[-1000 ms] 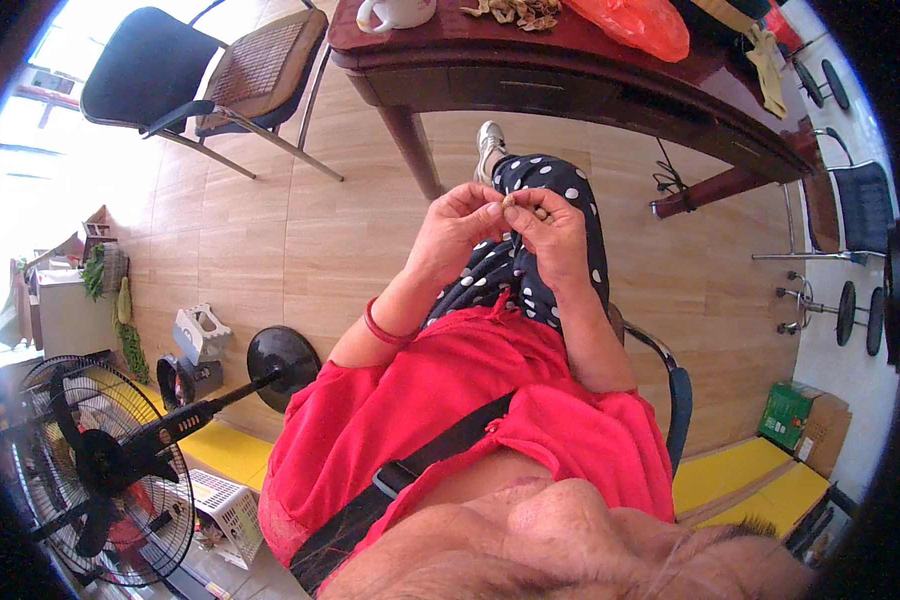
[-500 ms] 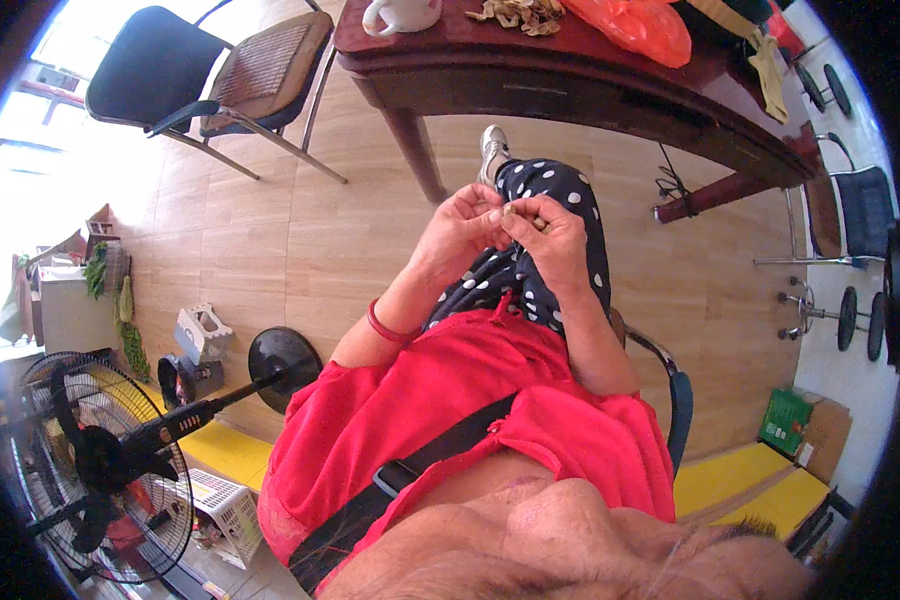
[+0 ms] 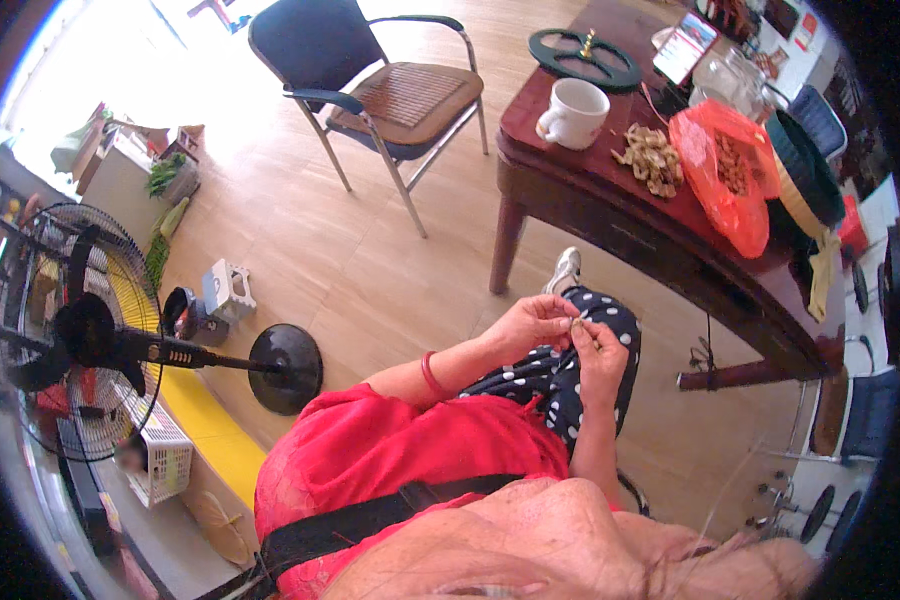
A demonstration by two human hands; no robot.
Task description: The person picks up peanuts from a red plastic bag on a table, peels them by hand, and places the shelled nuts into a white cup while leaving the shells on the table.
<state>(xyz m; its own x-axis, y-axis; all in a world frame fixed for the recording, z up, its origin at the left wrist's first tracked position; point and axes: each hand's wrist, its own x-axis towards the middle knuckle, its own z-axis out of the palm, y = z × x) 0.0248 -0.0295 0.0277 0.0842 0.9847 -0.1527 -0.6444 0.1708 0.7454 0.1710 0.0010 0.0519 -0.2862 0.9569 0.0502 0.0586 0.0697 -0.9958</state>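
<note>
My left hand (image 3: 535,325) and my right hand (image 3: 600,355) meet above my lap, fingertips pinched together on a tiny pale object (image 3: 576,321) that is too small to identify. Both sets of fingers are closed around it. A red band (image 3: 430,375) circles my left wrist. Under the hands lie my black trousers with white dots (image 3: 570,370) and my red top (image 3: 410,450).
A dark wooden table (image 3: 610,215) ahead bears a white mug (image 3: 573,112), a pile of peanuts (image 3: 653,158), an orange plastic bag (image 3: 725,180) and a dark basket (image 3: 805,170). A blue-backed chair (image 3: 370,85) stands far left. A standing fan (image 3: 80,330) is at my left.
The camera has tilted up and away, showing more of the table top and chair. My hands stay together over my lap, still working the small object.
</note>
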